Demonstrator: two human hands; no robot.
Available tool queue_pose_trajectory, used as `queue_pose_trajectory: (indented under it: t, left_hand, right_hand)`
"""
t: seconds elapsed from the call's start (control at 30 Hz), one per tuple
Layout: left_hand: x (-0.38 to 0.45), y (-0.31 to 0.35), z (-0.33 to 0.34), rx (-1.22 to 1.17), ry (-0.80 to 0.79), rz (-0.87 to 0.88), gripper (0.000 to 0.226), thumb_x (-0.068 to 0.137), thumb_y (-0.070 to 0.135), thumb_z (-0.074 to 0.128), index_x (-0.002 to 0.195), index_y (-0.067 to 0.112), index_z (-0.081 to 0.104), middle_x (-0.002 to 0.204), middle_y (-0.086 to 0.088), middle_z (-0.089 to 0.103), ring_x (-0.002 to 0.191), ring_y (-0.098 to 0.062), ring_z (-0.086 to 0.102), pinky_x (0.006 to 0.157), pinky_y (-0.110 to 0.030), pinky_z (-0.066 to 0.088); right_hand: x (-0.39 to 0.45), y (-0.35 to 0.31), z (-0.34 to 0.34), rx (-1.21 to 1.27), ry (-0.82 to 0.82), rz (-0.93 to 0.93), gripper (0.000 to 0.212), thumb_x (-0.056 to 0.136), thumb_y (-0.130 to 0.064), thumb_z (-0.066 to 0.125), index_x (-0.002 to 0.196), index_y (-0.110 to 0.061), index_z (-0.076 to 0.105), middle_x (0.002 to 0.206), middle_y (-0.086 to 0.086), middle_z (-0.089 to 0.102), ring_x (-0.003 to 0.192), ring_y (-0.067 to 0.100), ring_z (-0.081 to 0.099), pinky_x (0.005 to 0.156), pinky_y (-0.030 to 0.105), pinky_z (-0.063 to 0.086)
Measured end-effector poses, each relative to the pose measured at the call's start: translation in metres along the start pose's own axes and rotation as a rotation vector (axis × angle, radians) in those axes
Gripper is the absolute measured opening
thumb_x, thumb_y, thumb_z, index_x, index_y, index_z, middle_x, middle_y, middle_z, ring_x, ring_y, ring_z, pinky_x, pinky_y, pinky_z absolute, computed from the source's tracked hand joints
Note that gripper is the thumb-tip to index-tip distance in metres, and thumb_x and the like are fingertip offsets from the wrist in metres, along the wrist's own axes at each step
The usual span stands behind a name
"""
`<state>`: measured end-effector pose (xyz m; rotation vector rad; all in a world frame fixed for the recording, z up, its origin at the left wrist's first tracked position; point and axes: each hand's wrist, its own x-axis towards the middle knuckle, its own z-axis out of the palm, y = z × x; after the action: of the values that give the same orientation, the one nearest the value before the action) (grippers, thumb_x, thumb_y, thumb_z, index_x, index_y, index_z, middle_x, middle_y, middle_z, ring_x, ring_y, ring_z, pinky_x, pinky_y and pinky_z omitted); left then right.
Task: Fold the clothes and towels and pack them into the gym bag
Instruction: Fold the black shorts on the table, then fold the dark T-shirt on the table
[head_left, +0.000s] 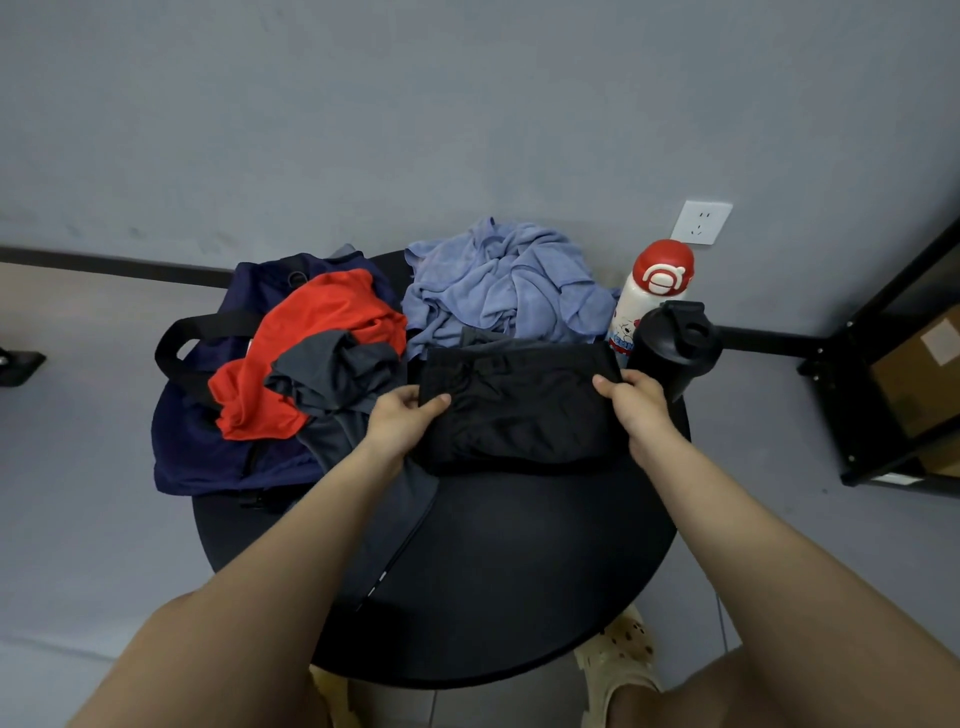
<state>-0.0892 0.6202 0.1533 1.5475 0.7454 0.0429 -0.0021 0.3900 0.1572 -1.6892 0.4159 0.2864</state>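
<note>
Black garment (519, 410): lies folded into a wide rectangle on the round black table (519, 571), at the middle of its far half; its long axis runs left to right across the person.
Left hand (400, 421): at the garment's left short edge, thumb on top and fingers (434, 402) curled round the fold, so it pinches the cloth.
Right hand (636, 402): at the opposite short edge, thumb over the top corner, fingers wrapped under; it grips the cloth too.
Gym bag (208, 447): navy, black strap, at the table's left edge, beside the left hand and well apart from the right; whether its mouth is unzipped I cannot tell.
Bearing on the next move: the bundle must travel left, along its own long axis; the left hand is nearer the bag.
Obstruction: a red garment (311, 343) and a grey garment (332, 379) lie heaped on the bag.
Still unfolded: a blue towel (498, 286) crumpled behind the black garment.
Writing: the white bottle (639, 312) with a red cap bears a cartoon print and blue letters, too small to read; the black bottle (670, 348) shows no label.
</note>
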Motion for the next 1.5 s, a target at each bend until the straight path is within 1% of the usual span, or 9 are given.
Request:
queue_pose_trajectory:
  t: [0.13,0.37,0.5,0.7,0.77,0.87,0.93,1.07,1.5]
  left_hand:
    - [0.020,0.018,0.003,0.017,0.089,0.056,0.031,0.083,0.015,0.071,0.109,-0.001,0.066,0.100,-0.014,0.068,0.093,-0.026,0.064,0.092,-0.037,0.051]
    - [0.060,0.030,0.023,0.105,0.147,0.144,0.038,0.085,0.022,0.070,0.118,0.005,0.064,0.108,-0.009,0.068,0.098,-0.022,0.064,0.091,-0.029,0.049]
    - [0.083,0.034,0.033,0.123,0.152,0.153,0.036,0.085,0.024,0.069,0.115,0.004,0.066,0.106,-0.014,0.069,0.103,-0.028,0.064,0.096,-0.040,0.049]
    - [0.099,0.024,0.042,0.324,0.177,0.153,0.045,0.093,0.031,0.058,0.129,0.005,0.052,0.128,-0.013,0.057,0.119,-0.027,0.052,0.091,-0.025,0.038]
    - [0.094,0.024,0.043,0.466,0.270,0.266,0.045,0.093,0.029,0.057,0.130,0.005,0.048,0.130,-0.016,0.051,0.120,-0.032,0.047,0.096,-0.035,0.038]
    - [0.084,0.029,0.051,0.799,0.429,0.750,0.033,0.089,0.017,0.058,0.121,0.006,0.058,0.118,-0.016,0.056,0.108,-0.035,0.053,0.086,-0.043,0.044]
    - [0.082,0.029,0.062,1.009,0.280,0.958,0.036,0.092,0.015,0.051,0.126,0.007,0.055,0.130,-0.014,0.053,0.120,-0.032,0.050,0.097,-0.043,0.040]
    - [0.095,0.007,0.068,1.444,-0.006,0.773,0.055,0.102,0.036,0.017,0.152,0.014,0.006,0.160,-0.001,0.004,0.147,-0.020,-0.002,0.118,-0.039,-0.003]
    - [0.101,-0.005,0.062,1.363,-0.154,0.656,0.056,0.102,0.038,0.018,0.152,0.018,0.003,0.160,0.003,0.000,0.147,-0.016,-0.006,0.117,-0.037,-0.007]
  right_hand:
    - [0.011,-0.010,0.015,-0.045,0.056,-0.068,0.034,0.092,-0.018,0.060,0.124,-0.009,0.057,0.121,0.012,0.061,0.107,0.026,0.058,0.094,0.035,0.047]
    - [0.035,-0.024,0.032,-0.255,0.142,-0.208,0.042,0.097,-0.023,0.054,0.136,-0.011,0.047,0.135,0.013,0.053,0.124,0.032,0.049,0.099,0.034,0.039]
    - [0.045,-0.026,0.042,-0.296,0.185,-0.227,0.043,0.098,-0.014,0.045,0.140,-0.012,0.038,0.139,0.015,0.047,0.127,0.033,0.045,0.103,0.038,0.038]
    - [0.050,-0.010,0.054,-0.491,0.281,-0.311,0.051,0.097,-0.007,0.044,0.146,-0.012,0.027,0.151,0.014,0.029,0.133,0.033,0.036,0.106,0.039,0.033]
    - [0.048,-0.007,0.063,-0.697,0.340,-0.438,0.054,0.095,-0.009,0.048,0.145,-0.012,0.029,0.152,0.013,0.026,0.137,0.032,0.030,0.110,0.038,0.027]
    - [0.047,-0.007,0.081,-0.947,0.246,-0.709,0.050,0.097,-0.017,0.046,0.146,-0.015,0.033,0.156,0.007,0.022,0.144,0.025,0.018,0.118,0.038,0.010]
    - [0.050,-0.002,0.089,-1.092,0.110,-0.754,0.050,0.101,-0.026,0.036,0.150,-0.020,0.025,0.160,0.000,0.011,0.148,0.021,0.005,0.118,0.040,-0.002]
    - [0.060,0.018,0.087,-1.289,0.027,-0.611,0.057,0.102,-0.045,0.022,0.152,-0.029,0.002,0.161,-0.003,-0.007,0.147,0.021,-0.013,0.115,0.046,-0.012]
    - [0.063,0.023,0.087,-1.355,-0.046,-0.477,0.063,0.100,-0.052,0.021,0.152,-0.027,-0.005,0.160,-0.003,-0.011,0.146,0.021,-0.015,0.116,0.048,-0.009]
